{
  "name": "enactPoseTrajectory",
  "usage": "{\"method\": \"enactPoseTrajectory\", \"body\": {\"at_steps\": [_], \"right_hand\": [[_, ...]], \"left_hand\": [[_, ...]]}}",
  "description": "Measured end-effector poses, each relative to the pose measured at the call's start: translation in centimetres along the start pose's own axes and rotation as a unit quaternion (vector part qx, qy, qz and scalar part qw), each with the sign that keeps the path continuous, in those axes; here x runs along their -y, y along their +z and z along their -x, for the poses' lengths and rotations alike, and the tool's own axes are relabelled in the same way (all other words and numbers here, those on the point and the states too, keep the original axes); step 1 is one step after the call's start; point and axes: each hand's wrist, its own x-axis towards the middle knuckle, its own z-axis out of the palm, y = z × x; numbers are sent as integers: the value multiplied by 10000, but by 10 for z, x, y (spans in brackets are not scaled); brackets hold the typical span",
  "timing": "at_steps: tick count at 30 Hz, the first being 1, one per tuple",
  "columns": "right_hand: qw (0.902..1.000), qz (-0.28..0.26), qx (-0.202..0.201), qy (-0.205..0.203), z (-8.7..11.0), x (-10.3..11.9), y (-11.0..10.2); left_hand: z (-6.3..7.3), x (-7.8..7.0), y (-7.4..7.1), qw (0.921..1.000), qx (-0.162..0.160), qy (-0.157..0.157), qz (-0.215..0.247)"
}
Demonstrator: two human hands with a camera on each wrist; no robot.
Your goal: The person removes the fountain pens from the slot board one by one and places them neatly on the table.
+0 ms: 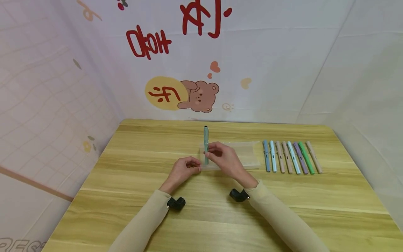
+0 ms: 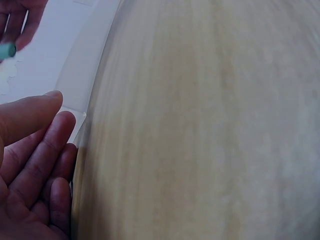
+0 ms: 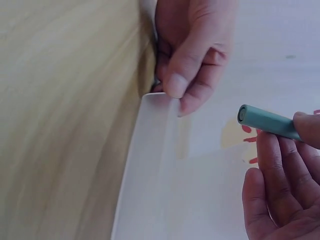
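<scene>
My right hand [image 1: 226, 159] pinches a teal-green pen [image 1: 206, 135] between thumb and fingers, upright with its clip end up. In the right wrist view the round bottom end of the pen [image 3: 265, 121] shows beyond the fingers, over the translucent plastic case [image 3: 150, 165]. That shallow, rectangular case [image 1: 251, 154] lies lengthwise across the table. My left hand [image 1: 182, 172] pinches its near left corner, with the thumb on top and the forefinger against it, as the left wrist view also shows. Part of the case is hidden behind the right hand.
To the right of the case lies a row of several pens [image 1: 292, 157], side by side, in blue, light blue, beige-brown, purple and green. The wooden table [image 1: 201, 217] meets a white printed cloth wall [image 1: 267, 70] at the back.
</scene>
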Motion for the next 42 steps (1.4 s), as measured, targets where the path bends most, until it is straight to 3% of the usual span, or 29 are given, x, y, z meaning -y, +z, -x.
{"method": "enactPoseTrajectory", "body": {"at_steps": [9, 26, 42], "right_hand": [[9997, -239, -108, -32, 13, 10, -19], [9981, -361, -487, 57, 41, 8, -59], [9956, 107, -912, 184, 65, -14, -110]], "left_hand": [[-1, 2, -1, 10000, 55, 3, -16], [0, 3, 0, 10000, -7, -18, -82], [-2, 1, 2, 10000, 27, -33, -17]]}}
